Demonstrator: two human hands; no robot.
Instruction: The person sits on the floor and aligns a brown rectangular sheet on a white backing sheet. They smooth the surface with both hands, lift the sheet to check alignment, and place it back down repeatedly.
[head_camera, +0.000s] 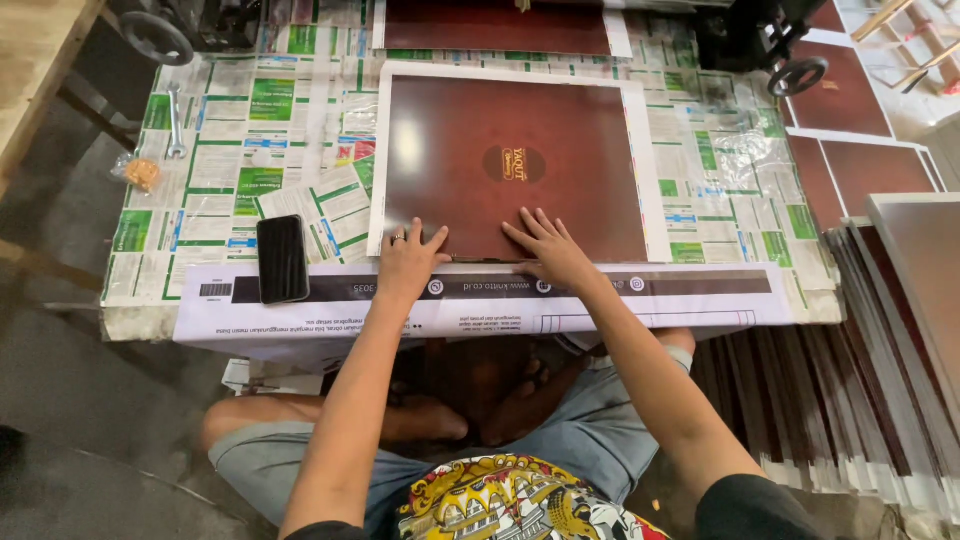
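A large dark red printed sheet (500, 130) with a white margin and an oval emblem lies on the low paper-covered table (250, 140). My left hand (408, 258) presses flat on its near edge, fingers spread, a ring on one finger. My right hand (548, 248) lies flat beside it on the same edge, fingers apart. Neither hand holds anything. A long white printed strip (480, 300) runs along the table's front under my wrists.
A black phone (282, 258) lies left of my hands. A wrench (175, 120) and a small bag of orange bits (142, 173) sit at the far left. Another red sheet (495, 25) lies beyond. Stacked red sheets (860, 380) stand at the right. My crossed legs are under the table.
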